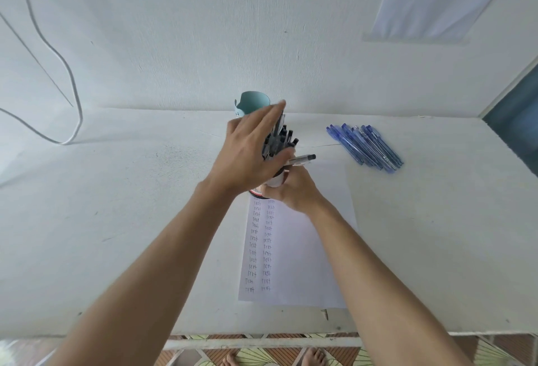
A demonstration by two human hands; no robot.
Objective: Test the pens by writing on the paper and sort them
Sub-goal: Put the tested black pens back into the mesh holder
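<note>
A bundle of black pens [281, 137] stands in a white container [275, 181] at the top edge of the paper [305, 252]. My left hand [250, 156] reaches over the bundle, with long fingers along one side and the thumb curled round the other. Just below, my right hand [294, 191] pinches a single clear pen with a black cap [304, 159] that points right. This hand lies against the container and hides most of it. Two columns of the handwritten word "test" run down the paper's left side. Several blue pens [366, 144] lie in a pile at the right.
A teal cup [253, 102] stands behind my left hand near the wall. A white cable [70, 121] hangs at the far left onto the white table [131, 220]. The table's front edge runs along the bottom, with tiled floor below.
</note>
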